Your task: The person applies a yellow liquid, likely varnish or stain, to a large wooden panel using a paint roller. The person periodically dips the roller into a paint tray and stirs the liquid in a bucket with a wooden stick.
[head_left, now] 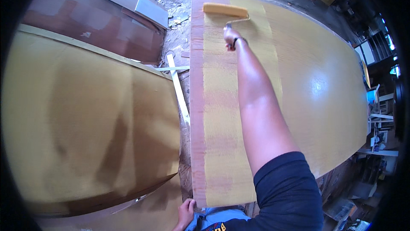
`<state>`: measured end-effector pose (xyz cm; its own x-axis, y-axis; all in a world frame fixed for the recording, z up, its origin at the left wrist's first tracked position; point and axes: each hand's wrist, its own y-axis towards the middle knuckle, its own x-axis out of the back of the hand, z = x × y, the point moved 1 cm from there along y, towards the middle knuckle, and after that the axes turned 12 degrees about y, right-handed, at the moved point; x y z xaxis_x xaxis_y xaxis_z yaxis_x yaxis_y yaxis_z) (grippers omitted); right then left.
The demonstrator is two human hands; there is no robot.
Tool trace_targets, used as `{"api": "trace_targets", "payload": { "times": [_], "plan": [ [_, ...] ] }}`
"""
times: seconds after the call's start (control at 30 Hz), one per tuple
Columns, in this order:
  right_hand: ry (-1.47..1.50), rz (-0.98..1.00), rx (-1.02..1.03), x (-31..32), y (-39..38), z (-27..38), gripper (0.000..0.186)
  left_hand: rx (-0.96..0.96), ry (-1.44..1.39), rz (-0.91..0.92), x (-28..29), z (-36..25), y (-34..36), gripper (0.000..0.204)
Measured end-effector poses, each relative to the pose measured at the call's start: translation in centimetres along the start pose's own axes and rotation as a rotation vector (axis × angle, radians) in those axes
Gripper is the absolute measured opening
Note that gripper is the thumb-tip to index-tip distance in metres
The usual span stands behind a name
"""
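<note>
Right hand (231,38) wraps the handle (229,25) of the roller (225,10), left hand (186,211) half-curled beside the board (307,90) (grip unclear); light, even, overlapping strokes should suit the pinkish strip (197,102).

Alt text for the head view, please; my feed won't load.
A person's right hand holds a paint roller at the far end of a large panel, mostly yellow with a reddish strip along its left edge. The left hand is at the near left corner; another yellowish panel lies to the left.
</note>
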<state>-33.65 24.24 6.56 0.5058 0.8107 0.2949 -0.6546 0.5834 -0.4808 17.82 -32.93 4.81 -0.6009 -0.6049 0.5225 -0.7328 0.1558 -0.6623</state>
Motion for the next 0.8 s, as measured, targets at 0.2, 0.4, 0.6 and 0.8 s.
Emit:
{"api": "trace_targets", "payload": {
  "times": [0.2,0.4,0.6,0.8],
  "plan": [
    [-0.088,0.031,0.021,-0.2,11.9,8.0,0.051,0.102,-0.166,-0.078,-0.8,-1.2,0.2,0.019],
    [-0.075,0.030,0.003,-0.5,16.4,12.0,0.048,0.205,-0.230,-0.090,-2.8,1.9,0.4,0.016],
    [-0.176,-0.087,0.197,1.3,14.9,13.0,0.044,0.251,-0.250,-0.053,-3.2,2.9,-0.1,0.014],
    [-0.450,-0.178,0.282,0.9,14.7,11.4,0.050,0.245,-0.254,-0.073,-3.0,1.6,0.9,0.014]
  ]
}}
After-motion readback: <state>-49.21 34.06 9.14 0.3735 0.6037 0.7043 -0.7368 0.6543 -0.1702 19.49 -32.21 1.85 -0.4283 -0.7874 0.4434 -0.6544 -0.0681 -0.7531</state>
